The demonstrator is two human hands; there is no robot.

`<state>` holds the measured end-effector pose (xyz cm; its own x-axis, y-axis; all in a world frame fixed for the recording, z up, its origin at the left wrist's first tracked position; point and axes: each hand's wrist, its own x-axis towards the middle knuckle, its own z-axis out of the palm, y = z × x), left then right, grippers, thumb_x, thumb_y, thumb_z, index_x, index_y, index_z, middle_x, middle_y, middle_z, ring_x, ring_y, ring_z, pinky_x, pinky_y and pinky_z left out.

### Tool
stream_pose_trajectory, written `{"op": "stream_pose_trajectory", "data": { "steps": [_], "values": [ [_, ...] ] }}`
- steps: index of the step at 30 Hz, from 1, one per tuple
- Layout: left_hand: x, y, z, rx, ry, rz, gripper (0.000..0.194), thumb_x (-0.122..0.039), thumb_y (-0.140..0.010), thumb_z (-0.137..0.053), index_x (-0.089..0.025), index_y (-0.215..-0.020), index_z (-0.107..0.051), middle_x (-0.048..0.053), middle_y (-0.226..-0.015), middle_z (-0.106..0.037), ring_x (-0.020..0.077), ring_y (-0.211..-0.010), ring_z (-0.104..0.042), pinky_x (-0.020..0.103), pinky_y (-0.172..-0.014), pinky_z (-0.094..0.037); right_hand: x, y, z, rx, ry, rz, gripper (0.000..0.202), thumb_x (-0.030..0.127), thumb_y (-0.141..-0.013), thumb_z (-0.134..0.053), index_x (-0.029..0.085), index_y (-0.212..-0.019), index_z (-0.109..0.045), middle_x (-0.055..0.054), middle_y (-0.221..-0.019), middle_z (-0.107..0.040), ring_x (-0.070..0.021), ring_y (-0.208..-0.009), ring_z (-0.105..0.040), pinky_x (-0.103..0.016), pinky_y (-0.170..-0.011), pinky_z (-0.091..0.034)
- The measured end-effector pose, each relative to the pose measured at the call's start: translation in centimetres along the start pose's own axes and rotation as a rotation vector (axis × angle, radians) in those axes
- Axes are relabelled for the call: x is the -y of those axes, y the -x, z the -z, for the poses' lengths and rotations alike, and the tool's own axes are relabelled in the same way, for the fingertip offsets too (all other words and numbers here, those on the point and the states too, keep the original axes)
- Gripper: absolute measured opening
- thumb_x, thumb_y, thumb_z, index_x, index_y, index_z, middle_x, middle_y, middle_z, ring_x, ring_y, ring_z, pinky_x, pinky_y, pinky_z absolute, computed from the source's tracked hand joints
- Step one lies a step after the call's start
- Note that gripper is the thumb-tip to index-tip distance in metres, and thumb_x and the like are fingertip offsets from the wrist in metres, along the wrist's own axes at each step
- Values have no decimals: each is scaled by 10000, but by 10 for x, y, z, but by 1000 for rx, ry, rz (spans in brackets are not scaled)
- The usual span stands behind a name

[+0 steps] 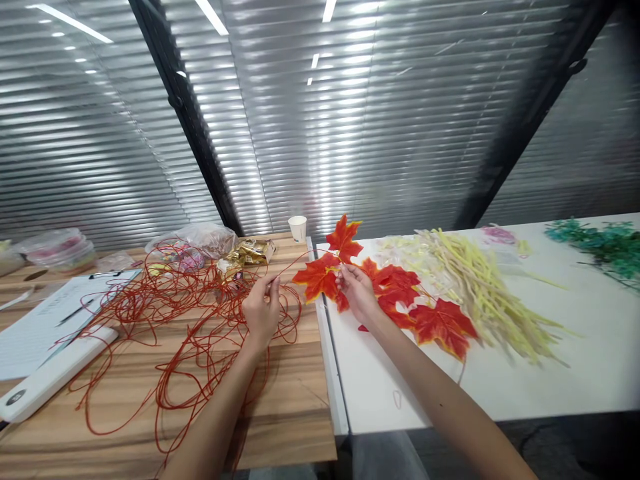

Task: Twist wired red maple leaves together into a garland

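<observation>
– Over the seam between the wood-grain table (pixel 290 400) and the white table (pixel 380 393): both hands up, red cord (pixel 299 257) bridging them. Left hand (pixel 263 310) status?

– Clamped. Thumb and forefinger pinch the cord, strand leaving the fingertips and running right with a slight upward arc.

– Right hand (pixel 356 290)?

– Also closed, fingertips together on the maple-leaf garland (pixel 443 325), near where the leaf stems meet. Cord reaches that same spot. Can't tell if those fingers grip cord as well; fingers hide it.

– Garland relative to the right hand?

– Around it. One red leaf stands above the fingertips, one sits to their left, just past the table edge. The others trail right and toward the wearer, down onto the white table, beside the right forearm.

– Rest of the cord?

– Loose red tangle (pixel 165 293) on the wood-grain table, left of the left hand and partly under that arm.

– Neighbours?

– Paper cup (pixel 297 229) behind, near the seam. Gold foil packets (pixel 257 251) beyond the left hand. Yellow fuzzy stems (pixel 500 293) heaped right of the leaves.
</observation>
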<state>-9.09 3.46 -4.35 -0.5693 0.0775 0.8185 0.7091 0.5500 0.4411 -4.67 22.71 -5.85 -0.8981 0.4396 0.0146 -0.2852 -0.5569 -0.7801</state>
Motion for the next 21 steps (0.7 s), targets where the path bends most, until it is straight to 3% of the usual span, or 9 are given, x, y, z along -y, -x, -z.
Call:
{"op": "stream_pose_trajectory", "data": {
  "steps": [10,21],
  "values": [
    [-2,-1,1,16,3,11,184,-267,-822,-479,-147,-899,-594,28,-771,-635,84,-620,-568,187,-604,-429,-4,-3,3,34,23,-8,313,303,-560,-749,182,-785,-569,14,-696,-581,-82,-611,-537,-208,-557,-442],
    [-1,0,0,5,-21,-44,153,-231,-812,-498,-144,-894,-594,26,-786,-639,73,-613,-568,172,-610,-428,-8,-7,7,20,61,-29,330,372,-567,-734,182,-791,-585,23,-706,-565,-71,-613,-522,-187,-551,-432]
  ]
}}
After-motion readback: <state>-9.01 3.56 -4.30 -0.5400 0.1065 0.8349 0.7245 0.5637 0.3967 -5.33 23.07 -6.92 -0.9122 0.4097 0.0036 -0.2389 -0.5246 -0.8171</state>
